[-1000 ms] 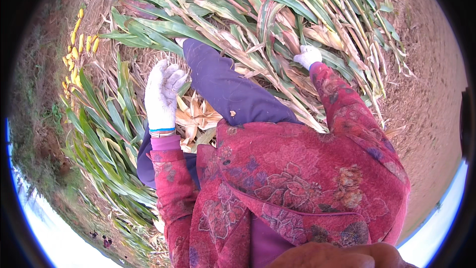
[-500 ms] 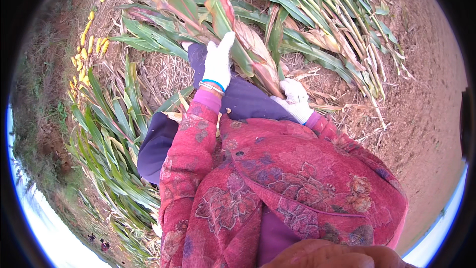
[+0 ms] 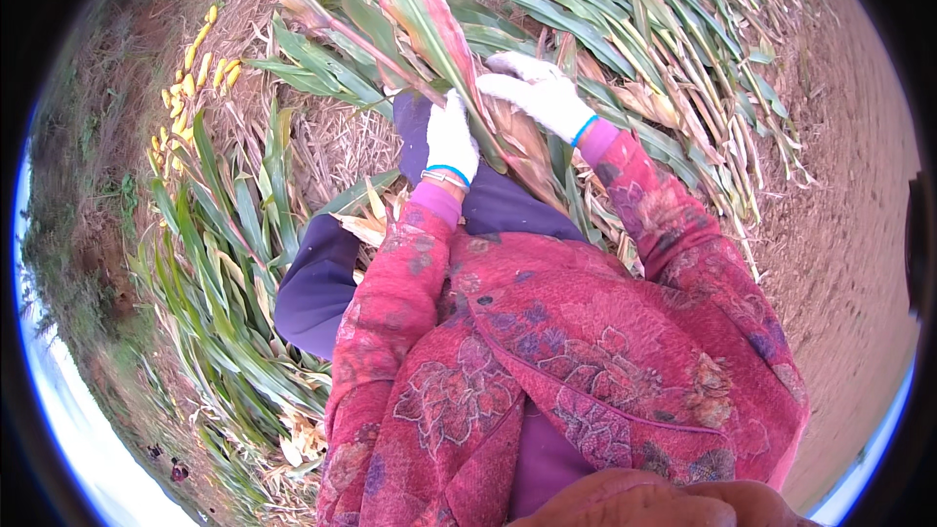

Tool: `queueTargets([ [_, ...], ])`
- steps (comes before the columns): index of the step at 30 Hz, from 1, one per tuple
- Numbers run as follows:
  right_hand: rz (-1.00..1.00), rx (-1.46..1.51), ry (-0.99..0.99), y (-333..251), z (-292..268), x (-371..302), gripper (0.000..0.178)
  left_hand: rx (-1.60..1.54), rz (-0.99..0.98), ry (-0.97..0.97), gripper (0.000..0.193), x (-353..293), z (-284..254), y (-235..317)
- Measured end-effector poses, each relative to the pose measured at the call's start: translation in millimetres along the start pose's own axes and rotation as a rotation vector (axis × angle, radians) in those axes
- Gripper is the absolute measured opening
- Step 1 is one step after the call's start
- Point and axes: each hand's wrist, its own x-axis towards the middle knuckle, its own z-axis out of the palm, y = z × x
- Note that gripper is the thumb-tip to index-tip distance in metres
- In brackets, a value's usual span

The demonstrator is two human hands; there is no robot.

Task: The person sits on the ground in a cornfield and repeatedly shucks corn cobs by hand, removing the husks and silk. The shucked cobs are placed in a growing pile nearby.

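Observation:
A corn stalk (image 3: 415, 78) with long green and reddish leaves lies across my dark trouser legs. My left hand (image 3: 451, 141), in a white glove, is closed around the stalk. Beside it, an ear of corn (image 3: 522, 141) in pale, pinkish husk slants down toward my lap. My right hand (image 3: 537, 98), also gloved in white, is over the upper end of this ear, with fingers stretched out and thumb apart. That end of the ear is hidden by the hand and a leaf.
Yellow husked corn cobs (image 3: 185, 93) form a heap on the ground at the far left. Cut stalks (image 3: 673, 68) lie piled ahead to the right, and more leafy stalks (image 3: 220, 293) spread at my left. Bare brown soil (image 3: 839, 234) stretches along the right.
My right hand has moved up and left from the ear's lower end to its upper end. My left hand has shifted slightly right and down, still on the stalk.

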Motion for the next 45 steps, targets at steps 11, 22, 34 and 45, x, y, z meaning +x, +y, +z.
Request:
queueTargets([
  [11, 0.156, 0.469, -0.006, -0.4, 19.7, 20.4, 0.046, 0.065, -0.162, 0.227, 0.033, 8.4, -1.2, -9.1],
  [22, 0.178, 0.789, 0.526, 26.1, -31.2, -27.2, 0.025, -0.224, -0.278, 0.171, 0.078, 9.4, 2.8, -2.7],
  [34, 0.119, -0.050, -0.003, -12.6, 19.6, 43.1, 0.051, 0.134, -0.151, 0.176, 0.068, 3.5, -4.0, -0.7],
  [45, -0.090, 0.226, 0.299, -6.9, 36.6, 20.7, 0.009, -0.101, -0.152, 0.168, 0.063, 13.2, 0.9, -19.5],
])
